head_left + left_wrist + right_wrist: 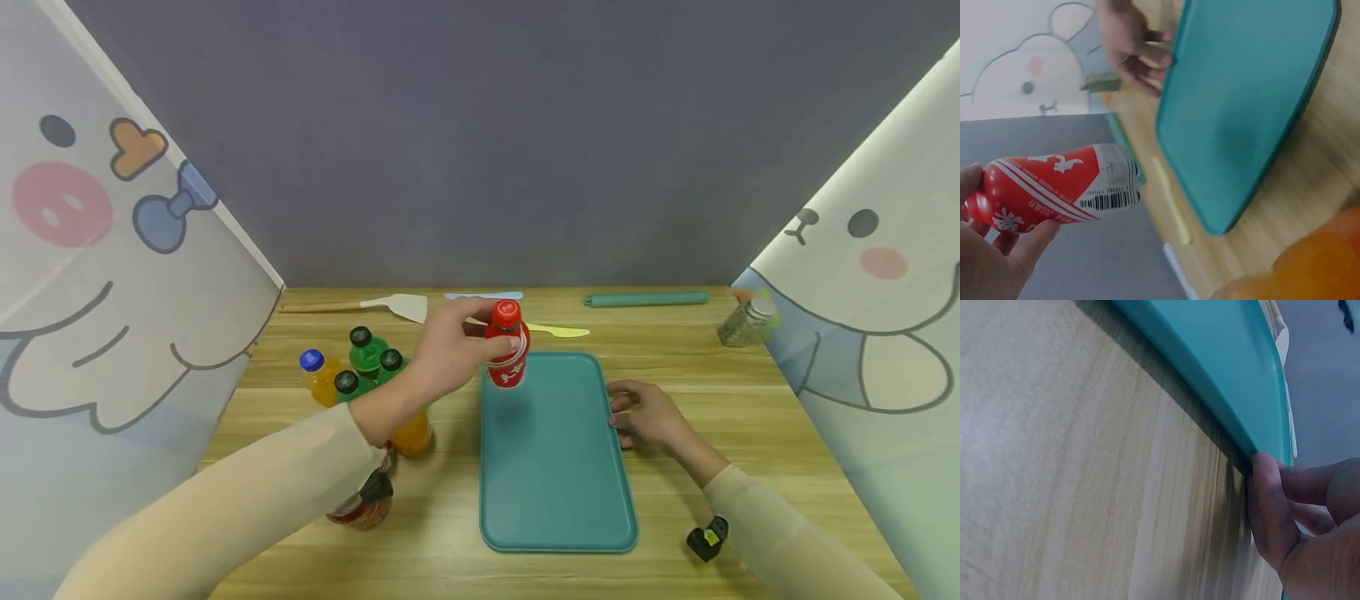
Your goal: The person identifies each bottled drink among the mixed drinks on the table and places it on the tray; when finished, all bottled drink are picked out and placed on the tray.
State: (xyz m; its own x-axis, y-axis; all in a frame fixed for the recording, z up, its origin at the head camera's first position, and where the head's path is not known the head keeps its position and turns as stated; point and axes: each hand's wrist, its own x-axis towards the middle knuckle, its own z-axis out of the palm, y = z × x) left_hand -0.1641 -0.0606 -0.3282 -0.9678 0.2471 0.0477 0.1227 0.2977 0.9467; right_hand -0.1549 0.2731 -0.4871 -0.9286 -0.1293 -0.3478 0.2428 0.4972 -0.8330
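Note:
My left hand (454, 348) grips a small red drink bottle (507, 367) by its upper part, thumb on the near side. The bottle has a red cap and white figures and stripes on its label; a barcode shows in the left wrist view. It hangs above the far left corner of a teal tray (557, 467), apart from it. My right hand (651, 415) lies at the tray's right side, its fingertips touching the rim; in the right wrist view the fingers (1267, 487) bend loosely against the edge, partly hiding one another.
Left of the tray stand several bottles: an orange one with a blue cap (321, 379), green ones with black caps (367, 353) and others behind my forearm. Along the back lie a spatula (405, 306), a yellow knife (558, 331) and a green stick (647, 298). A jar (746, 322) lies right.

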